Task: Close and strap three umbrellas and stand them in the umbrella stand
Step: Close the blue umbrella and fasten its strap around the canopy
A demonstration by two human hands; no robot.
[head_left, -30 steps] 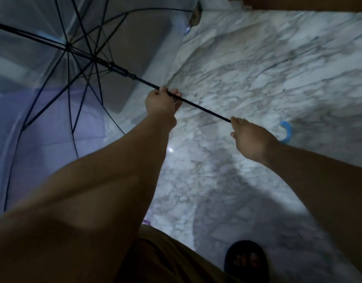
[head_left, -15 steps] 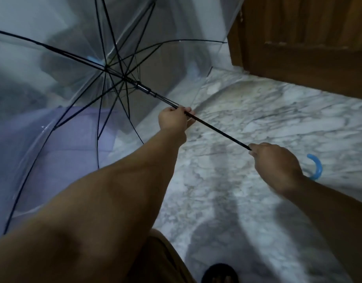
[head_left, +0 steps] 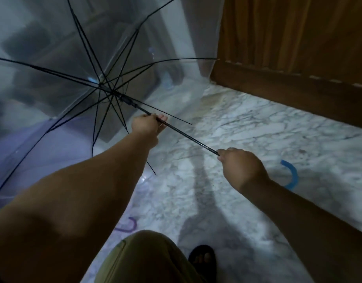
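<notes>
Umbrella (head_left: 78,64), wide open at ten o'clock, has its black pole (head_left: 186,136) squeezed in my left hand (head_left: 146,125) and right hand (head_left: 240,167), so next I slide it shut.

Canopy (head_left: 53,48) cut off at left and top edges; right hand (head_left: 240,170) hides the shaft's lower end.

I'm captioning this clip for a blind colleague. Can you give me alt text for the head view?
A person holds an open clear umbrella by its black shaft, left hand near the ribs, right hand just above the blue hooked handle. Marble floor and a wooden door lie beyond.
</notes>
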